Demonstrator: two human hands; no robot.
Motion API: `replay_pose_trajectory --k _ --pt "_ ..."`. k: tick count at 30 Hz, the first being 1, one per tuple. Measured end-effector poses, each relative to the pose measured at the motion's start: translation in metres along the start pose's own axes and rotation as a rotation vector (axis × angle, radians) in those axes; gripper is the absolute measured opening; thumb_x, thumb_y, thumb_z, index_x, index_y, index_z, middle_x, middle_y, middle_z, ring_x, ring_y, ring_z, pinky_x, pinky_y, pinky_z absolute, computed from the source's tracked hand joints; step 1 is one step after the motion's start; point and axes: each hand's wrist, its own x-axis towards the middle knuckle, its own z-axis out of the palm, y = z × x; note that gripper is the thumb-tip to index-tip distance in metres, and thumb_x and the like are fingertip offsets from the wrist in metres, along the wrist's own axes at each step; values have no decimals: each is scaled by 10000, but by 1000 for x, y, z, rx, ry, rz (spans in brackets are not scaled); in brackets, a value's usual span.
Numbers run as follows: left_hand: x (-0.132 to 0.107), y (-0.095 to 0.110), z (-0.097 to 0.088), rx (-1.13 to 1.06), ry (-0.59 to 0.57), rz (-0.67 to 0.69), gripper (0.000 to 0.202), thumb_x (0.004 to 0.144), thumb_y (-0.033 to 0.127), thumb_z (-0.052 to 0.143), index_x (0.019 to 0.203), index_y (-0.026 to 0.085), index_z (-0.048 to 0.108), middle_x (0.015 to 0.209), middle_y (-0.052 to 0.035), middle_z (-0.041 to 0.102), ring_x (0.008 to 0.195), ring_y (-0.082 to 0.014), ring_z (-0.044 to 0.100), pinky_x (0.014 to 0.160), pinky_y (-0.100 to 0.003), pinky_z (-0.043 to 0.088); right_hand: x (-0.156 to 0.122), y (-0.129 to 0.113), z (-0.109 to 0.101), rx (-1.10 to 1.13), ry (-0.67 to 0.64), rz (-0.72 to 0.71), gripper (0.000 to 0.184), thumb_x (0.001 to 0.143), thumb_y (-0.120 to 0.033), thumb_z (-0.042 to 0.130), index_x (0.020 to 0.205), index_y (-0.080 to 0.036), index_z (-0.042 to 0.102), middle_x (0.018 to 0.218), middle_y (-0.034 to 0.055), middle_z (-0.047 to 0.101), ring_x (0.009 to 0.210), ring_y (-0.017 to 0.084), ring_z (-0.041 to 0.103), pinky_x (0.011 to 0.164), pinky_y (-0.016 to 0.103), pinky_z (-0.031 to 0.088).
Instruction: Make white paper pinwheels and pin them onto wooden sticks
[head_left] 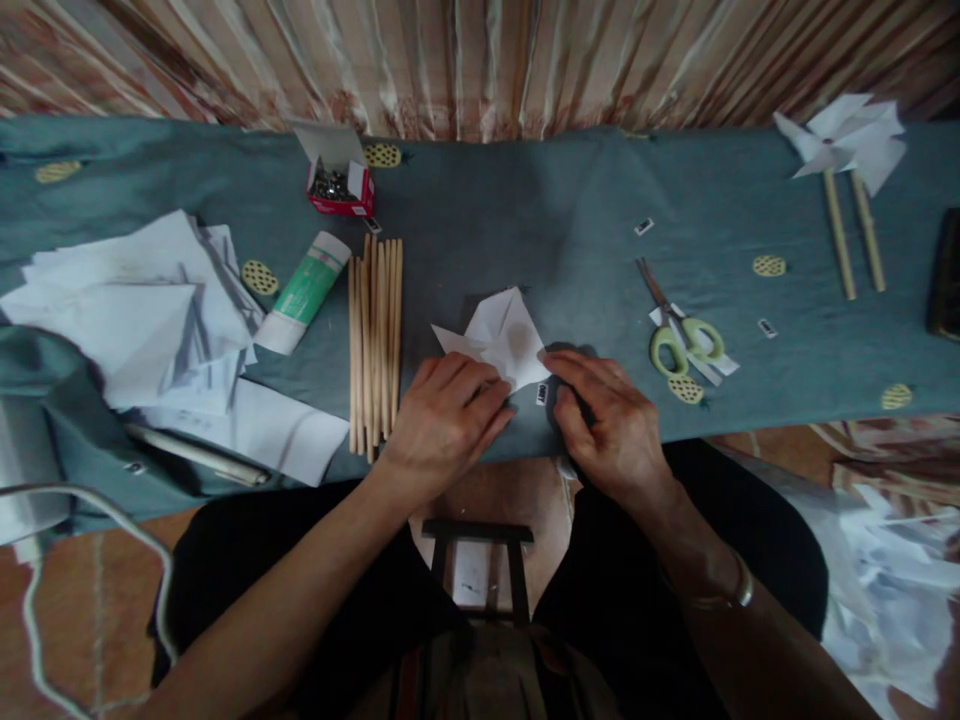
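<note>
A white paper pinwheel [504, 345], partly folded, lies on the blue-green tablecloth in front of me. My left hand [448, 415] is on its near left side, with fingers bent together over the paper and gripping its edge; the fingertips partly cover it. At the right corner, the index fingertip of my right hand [611, 415] touches the paper. The thumb of that hand stays apart, below the index finger, with nothing between them. Left of the paper lies a row of thin wooden sticks [375, 345]. Scissors with green handles [679, 335] rest to the right on small paper strips.
Stacked white paper [142, 300], a green-and-white glue tube [304, 293] and a pen [196, 455] lie at left. Behind the sticks stands an open red box of metal pins [339, 188]. Finished pinwheels [847, 145] on sticks lie far right. A white cable [97, 505] hangs at lower left.
</note>
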Motion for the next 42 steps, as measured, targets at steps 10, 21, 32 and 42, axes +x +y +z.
replay_pose_trajectory --k 10,21,32,42 --pt "1 0 6 82 -22 28 113 904 148 558 876 132 666 847 -72 676 772 -206 592 673 -349 446 1 -1 -4 41 4 12 308 866 -136 496 1100 -210 682 1094 87 727 1039 245 673 937 459 534" --pt "-5 9 -2 -8 -2 70 136 907 129 537 831 143 648 820 -59 684 762 -174 623 670 -318 477 5 8 -20 299 -174 100 226 794 -208 666 1010 -272 686 1373 53 575 1262 282 548 1060 537 437" --pt "-7 12 -2 -58 -47 52 98 896 129 554 863 127 647 824 -69 668 800 -199 605 698 -337 470 8 4 -18 368 -214 116 67 842 -242 650 888 -249 698 1336 62 599 1224 266 576 1046 507 450" --pt "-8 14 0 -86 -50 42 100 910 137 552 900 129 651 860 -66 682 829 -193 608 714 -333 489 9 6 2 227 -74 109 77 847 -286 643 843 -231 696 1284 56 612 1174 263 580 1019 497 461"
